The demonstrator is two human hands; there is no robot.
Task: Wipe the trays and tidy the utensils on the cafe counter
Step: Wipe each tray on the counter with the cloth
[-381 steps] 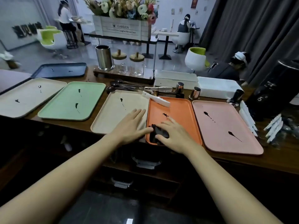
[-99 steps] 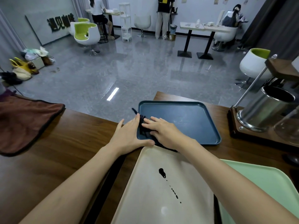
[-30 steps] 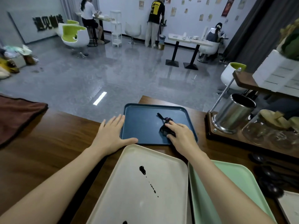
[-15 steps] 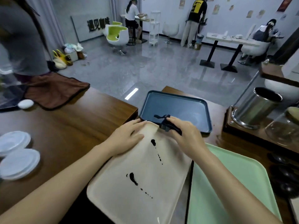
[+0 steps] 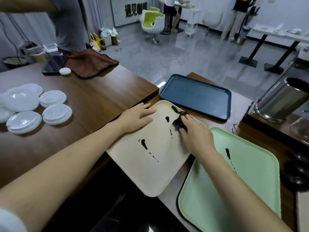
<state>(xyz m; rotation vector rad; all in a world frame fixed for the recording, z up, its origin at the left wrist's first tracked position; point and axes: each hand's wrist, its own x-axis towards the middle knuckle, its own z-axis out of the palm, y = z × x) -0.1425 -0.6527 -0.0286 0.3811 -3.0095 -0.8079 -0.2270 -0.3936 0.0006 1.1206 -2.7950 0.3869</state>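
Observation:
A beige tray [image 5: 150, 178] lies in front of me with two black streaks on it, one near its far end and one near the middle. My right hand [image 5: 194, 131] presses a small black cloth [image 5: 178, 121] onto the tray just right of the far streak. My left hand [image 5: 136, 117] rests flat on the tray's far left corner, fingers straight. Beyond lies a dark blue tray [image 5: 197, 95] with no marks showing. A green tray [image 5: 250, 185] with one black streak sits to the right.
Stacks of clear plastic lids [image 5: 50, 106] lie on the wooden counter [image 5: 93, 101] at left, with a brown towel [image 5: 90, 62] further back. A steel canister [image 5: 282, 101] stands at right, dark spoons [image 5: 299, 171] below it. A person stands behind the counter's far left.
My right hand carried the black cloth off the blue tray onto the beige tray, and my left hand shifted from the blue tray's edge to the beige tray's corner. My view swung left.

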